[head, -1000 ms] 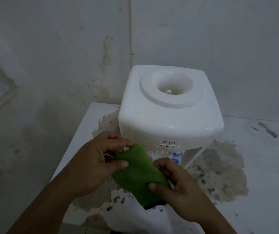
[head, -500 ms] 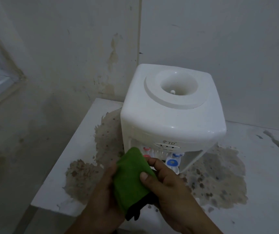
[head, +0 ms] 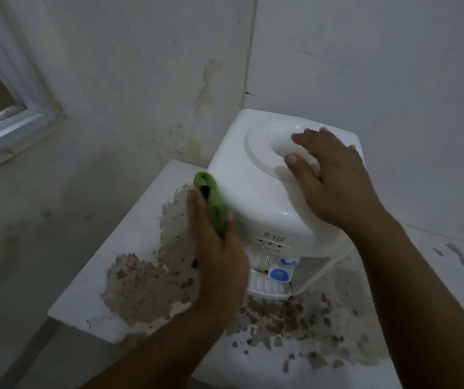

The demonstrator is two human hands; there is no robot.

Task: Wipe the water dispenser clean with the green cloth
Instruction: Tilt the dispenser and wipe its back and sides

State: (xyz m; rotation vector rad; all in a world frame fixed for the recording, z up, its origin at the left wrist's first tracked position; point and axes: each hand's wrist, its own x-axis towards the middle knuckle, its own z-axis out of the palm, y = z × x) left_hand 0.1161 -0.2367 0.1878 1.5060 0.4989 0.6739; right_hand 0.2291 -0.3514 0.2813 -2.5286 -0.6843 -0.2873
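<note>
Now: wiping begins | left hand (head: pixel 219 248) presses green cloth (head: pixel 214 203) flat on left side of water dispenser (head: pixel 253 197) | right hand (head: pixel 334 178) spread open on top, steadying | next: firm strokes along that side.

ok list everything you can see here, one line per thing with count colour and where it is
water dispenser: 1, white, on the table, in the corner of the walls
tap: 1 visible, white with blue disc, front recess of dispenser
drip tray: 1, white, below the tap
green cloth: 1, green, pressed against dispenser's left side
table: 1, white with large brown stains, under dispenser
walls: 2, dirty white, meeting behind dispenser
window frame: 1, white, far left
left hand: 1, holding the cloth to the dispenser
right hand: 1, open, over the dispenser's top
</note>
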